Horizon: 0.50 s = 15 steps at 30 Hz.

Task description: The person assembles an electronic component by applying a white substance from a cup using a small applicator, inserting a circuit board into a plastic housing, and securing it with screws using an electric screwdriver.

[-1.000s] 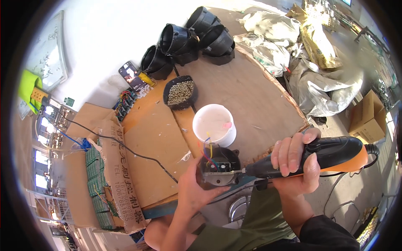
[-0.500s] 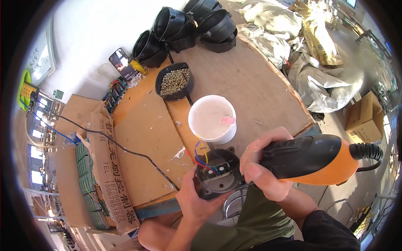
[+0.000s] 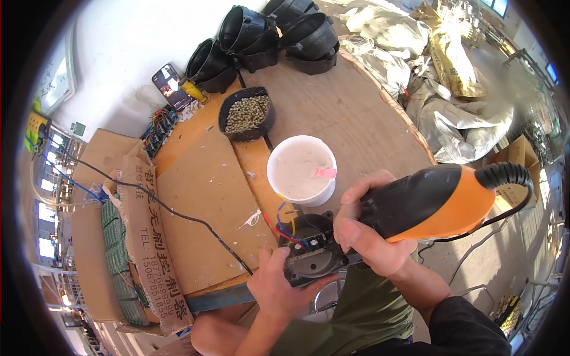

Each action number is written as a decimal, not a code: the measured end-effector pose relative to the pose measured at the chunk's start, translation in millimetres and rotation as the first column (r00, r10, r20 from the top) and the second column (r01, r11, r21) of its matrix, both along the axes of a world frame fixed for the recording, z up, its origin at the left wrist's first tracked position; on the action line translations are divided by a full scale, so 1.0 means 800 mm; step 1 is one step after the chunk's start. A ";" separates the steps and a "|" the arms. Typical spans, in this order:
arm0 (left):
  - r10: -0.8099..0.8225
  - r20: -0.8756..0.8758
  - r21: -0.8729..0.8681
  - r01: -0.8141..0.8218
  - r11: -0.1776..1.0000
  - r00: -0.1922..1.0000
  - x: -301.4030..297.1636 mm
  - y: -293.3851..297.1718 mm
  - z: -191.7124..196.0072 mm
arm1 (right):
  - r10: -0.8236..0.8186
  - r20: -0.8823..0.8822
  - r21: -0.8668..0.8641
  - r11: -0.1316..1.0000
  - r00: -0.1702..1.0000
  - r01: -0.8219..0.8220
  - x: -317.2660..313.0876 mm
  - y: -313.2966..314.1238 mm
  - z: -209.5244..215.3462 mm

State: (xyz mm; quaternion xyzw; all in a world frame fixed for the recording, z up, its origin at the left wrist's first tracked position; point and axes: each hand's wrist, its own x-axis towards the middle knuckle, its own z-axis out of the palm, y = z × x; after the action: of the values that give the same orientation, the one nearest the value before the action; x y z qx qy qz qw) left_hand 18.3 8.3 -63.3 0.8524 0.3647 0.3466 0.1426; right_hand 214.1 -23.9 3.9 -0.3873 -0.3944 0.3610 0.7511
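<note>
The left hand (image 3: pixel 273 286) grips the round black housing (image 3: pixel 314 266), which sits between both hands; the right hand (image 3: pixel 375 244) clasps an orange-and-black power tool (image 3: pixel 436 202). Tool work on the housing seems underway; the next move calls for a steady hold and aligned tip

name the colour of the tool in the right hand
The tool is black and orange, clearest in the head view.
</note>
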 end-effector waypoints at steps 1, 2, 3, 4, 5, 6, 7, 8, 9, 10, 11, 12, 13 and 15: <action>0.009 -0.048 0.058 -0.006 0.998 0.999 0.004 0.003 0.007 | -0.004 -0.016 -0.013 1.000 1.000 0.004 -0.002 0.001 0.001; 0.020 -0.094 0.116 -0.009 0.993 0.995 0.007 0.004 0.014 | -0.009 -0.033 -0.026 1.000 0.999 0.008 -0.002 0.002 0.001; 0.025 -0.126 0.106 -0.012 0.994 0.992 0.009 0.004 0.020 | -0.006 -0.015 -0.019 1.000 1.000 0.005 0.000 0.002 0.001; 0.032 -0.159 0.097 -0.016 0.995 0.987 0.010 0.003 0.027 | -0.001 0.002 -0.010 1.000 1.000 0.001 0.001 0.002 0.001; 0.038 -0.192 0.088 -0.021 0.996 0.981 0.010 0.002 0.030 | 0.004 0.018 -0.003 1.000 1.000 -0.004 0.002 0.003 0.001; 0.042 -0.186 0.087 -0.026 0.996 0.982 0.011 0.003 0.030 | -0.001 -0.003 -0.015 1.000 1.000 0.001 0.001 0.003 0.000; 0.041 -0.178 0.087 -0.026 0.996 0.983 0.012 0.004 0.030 | -0.011 -0.023 -0.027 1.000 1.000 0.010 0.001 0.003 -0.001; 0.041 -0.170 0.087 -0.027 0.996 0.985 0.013 0.004 0.030 | -0.015 -0.042 -0.040 0.999 0.999 0.014 0.001 0.004 0.000; 0.036 -0.168 0.094 -0.020 0.995 0.985 0.014 0.005 0.031 | -0.020 -0.061 -0.052 0.999 0.998 0.017 0.000 0.004 0.000; 0.035 -0.166 0.102 -0.018 0.995 0.986 0.014 0.006 0.031 | -0.016 -0.079 -0.064 0.998 0.997 0.011 -0.001 0.006 0.001; 0.033 -0.163 0.109 -0.015 0.994 0.986 0.014 0.006 0.031 | -0.011 -0.081 -0.083 0.997 0.997 0.004 -0.001 0.005 0.004; 0.035 -0.169 0.112 -0.016 0.994 0.985 0.015 0.006 0.032 | -0.005 -0.083 -0.102 0.995 0.997 -0.004 0.000 0.005 0.006; 0.035 -0.175 0.114 -0.016 0.993 0.984 0.016 0.006 0.034 | 0.002 -0.070 -0.131 0.991 0.998 -0.011 0.001 0.003 0.013; 0.033 -0.205 0.111 -0.011 0.994 0.978 0.017 0.006 0.038 | 0.025 0.002 -0.142 0.990 1.000 -0.024 0.002 0.001 0.018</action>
State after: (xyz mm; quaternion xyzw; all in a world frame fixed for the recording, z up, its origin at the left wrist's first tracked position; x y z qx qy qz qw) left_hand 31.9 13.4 -32.7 0.8861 0.3675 0.2773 0.0533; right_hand 216.0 -22.9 18.1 -0.4356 -0.3737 0.3966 0.7165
